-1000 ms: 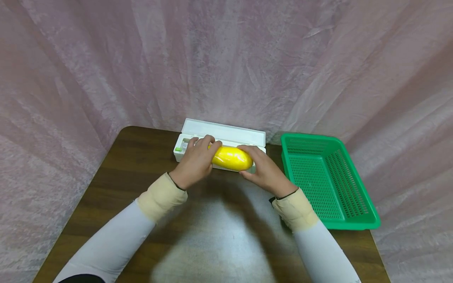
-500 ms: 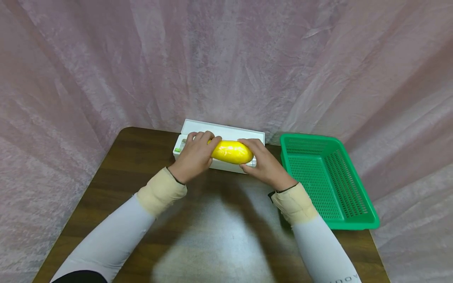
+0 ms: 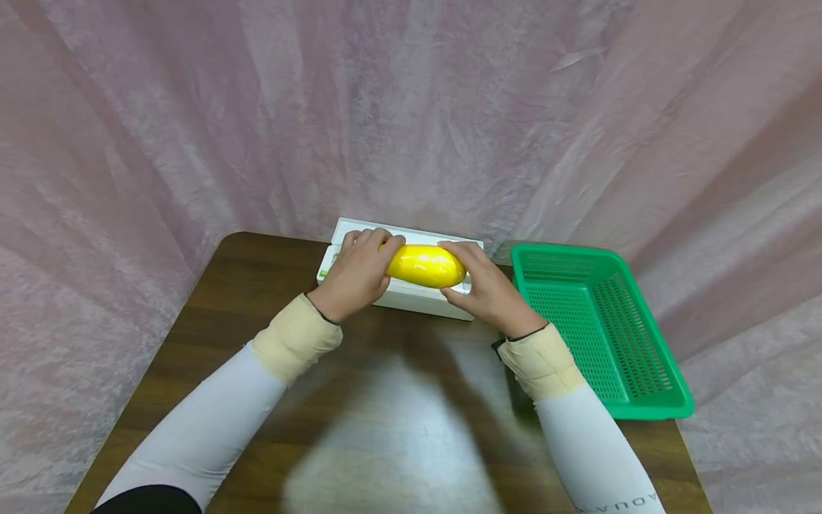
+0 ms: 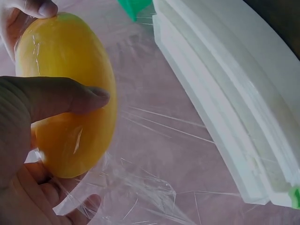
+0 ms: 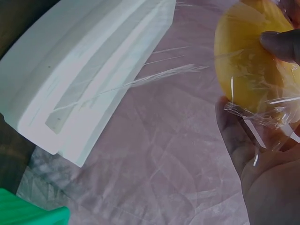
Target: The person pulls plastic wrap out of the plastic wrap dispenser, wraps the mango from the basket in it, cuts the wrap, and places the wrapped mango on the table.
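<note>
A smooth yellow oblong fruit (image 3: 425, 265), partly wrapped in clear cling film (image 4: 145, 187), is held up between both hands. My left hand (image 3: 359, 275) grips its left end, thumb across the skin in the left wrist view. The right end is gripped by my right hand (image 3: 491, 293), with film bunched under the fingers in the right wrist view. Strands of film stretch from the fruit toward a long white cling film dispenser (image 3: 424, 300) with its lid raised, standing just behind and below the hands. The hands hide much of the dispenser's interior.
To the right a green plastic basket (image 3: 594, 335) stands on the dark wooden table (image 3: 244, 285), close to my right forearm. A pink curtain (image 3: 417, 107) hangs right behind the dispenser and the table's back edge.
Both hands have lifted the fruit a little, up and away from the dispenser, so more of the dispenser's front now shows. The grip of each hand looks the same.
</note>
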Demonstrator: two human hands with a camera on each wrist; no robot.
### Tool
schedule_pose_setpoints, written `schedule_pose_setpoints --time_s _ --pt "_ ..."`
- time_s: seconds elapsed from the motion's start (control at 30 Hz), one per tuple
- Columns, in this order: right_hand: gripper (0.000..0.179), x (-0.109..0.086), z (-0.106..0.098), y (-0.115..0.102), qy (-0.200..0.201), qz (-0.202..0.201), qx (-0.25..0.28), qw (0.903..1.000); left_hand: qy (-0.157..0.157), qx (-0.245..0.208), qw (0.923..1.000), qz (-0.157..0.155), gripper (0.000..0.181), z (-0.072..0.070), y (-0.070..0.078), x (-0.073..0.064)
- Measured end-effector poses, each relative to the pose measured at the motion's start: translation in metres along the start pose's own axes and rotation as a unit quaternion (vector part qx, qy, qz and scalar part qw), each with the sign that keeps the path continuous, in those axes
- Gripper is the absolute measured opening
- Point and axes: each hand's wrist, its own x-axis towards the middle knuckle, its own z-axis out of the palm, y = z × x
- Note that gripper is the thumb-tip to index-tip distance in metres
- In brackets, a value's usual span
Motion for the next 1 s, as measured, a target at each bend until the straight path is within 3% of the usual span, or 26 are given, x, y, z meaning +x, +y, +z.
schedule_pose_setpoints --time_s 0.37,1.0 --pt "0.073 0.005 -0.012 -0.006 0.010 -0.002 -0.013 0.9999 0.017 -0.004 0.9998 0.011 0.045 -0.011 0.001 0.008" --pt "0.073 0.014 -0.033 -0.013 0.020 -0.019 -0.004 0.9996 0.015 -0.010 0.9995 0.026 0.044 -0.033 0.000 0.025"
